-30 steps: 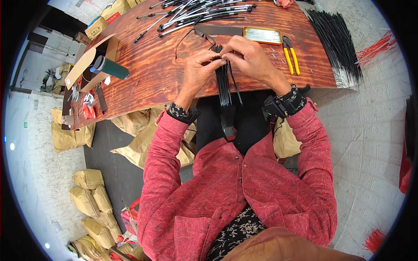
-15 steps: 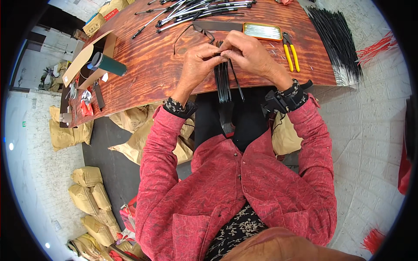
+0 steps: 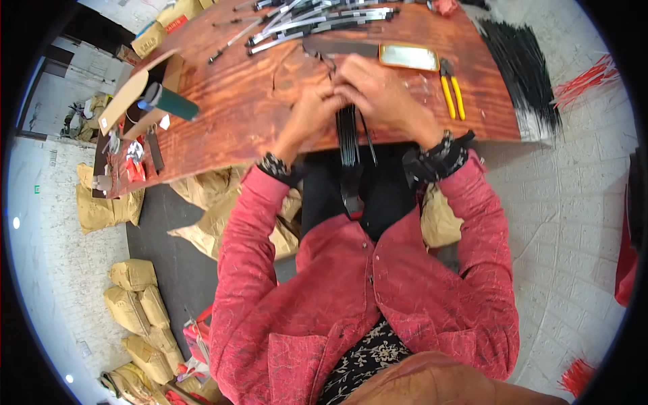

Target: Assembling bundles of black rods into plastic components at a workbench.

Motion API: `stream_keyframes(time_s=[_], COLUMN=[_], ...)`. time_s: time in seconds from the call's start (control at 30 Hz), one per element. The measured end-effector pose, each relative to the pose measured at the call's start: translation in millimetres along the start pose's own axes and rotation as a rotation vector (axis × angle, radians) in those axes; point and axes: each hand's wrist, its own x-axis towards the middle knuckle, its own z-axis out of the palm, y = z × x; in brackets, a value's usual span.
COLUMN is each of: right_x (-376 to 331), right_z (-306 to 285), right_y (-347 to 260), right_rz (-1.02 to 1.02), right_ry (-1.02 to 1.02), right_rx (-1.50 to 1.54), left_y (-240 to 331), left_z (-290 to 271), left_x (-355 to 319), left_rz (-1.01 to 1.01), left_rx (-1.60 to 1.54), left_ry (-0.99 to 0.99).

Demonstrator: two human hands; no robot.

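Left hand (image 3: 312,115) and right hand (image 3: 378,94) pressed together at the near edge of the wooden worktop (image 3: 236,101), both closed on the top of a bundle of thin black strips (image 3: 348,138). Bundle hanging down from the fingers over the worktop edge toward the lap. Exact finger grip hard to make out, possibly a pinch. Just right of the right hand, yellow-handled pliers (image 3: 452,94); behind it, a flat yellow tin (image 3: 408,57). Farther right, a sheaf of long black strips (image 3: 520,67).

Red long-sleeved shirt (image 3: 378,297), black patterned undershirt (image 3: 368,358), dark beaded wristbands (image 3: 439,154).
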Motion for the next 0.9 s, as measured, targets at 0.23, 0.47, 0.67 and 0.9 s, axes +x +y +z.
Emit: stream_keyframes(time_s=[0.23, 0.47, 0.67, 0.9], right_x=[-11.8, -5.8, -6.3, -17.7], right_z=[6.5, -1.0, -5.1, -10.6], right_y=[-2.9, -13.8, -10.3, -19.9], right_rz=[0.041, 0.062, 0.012, 0.131], right_ry=[0.041, 0.018, -0.003, -0.052], right_rx=[-0.043, 0.027, -0.107, -0.063], left_y=[20.3, -10.9, -13.2, -12.8], left_z=[21.2, 37.5, 43.4, 42.0], left_x=[-0.6, -15.2, -15.8, -21.3], left_rz=[-0.291, -0.267, -0.111, -0.13], left_rx=[-0.362, -0.276, -0.077, -0.216], left_ry=[0.004, -0.063, 0.072, 0.038])
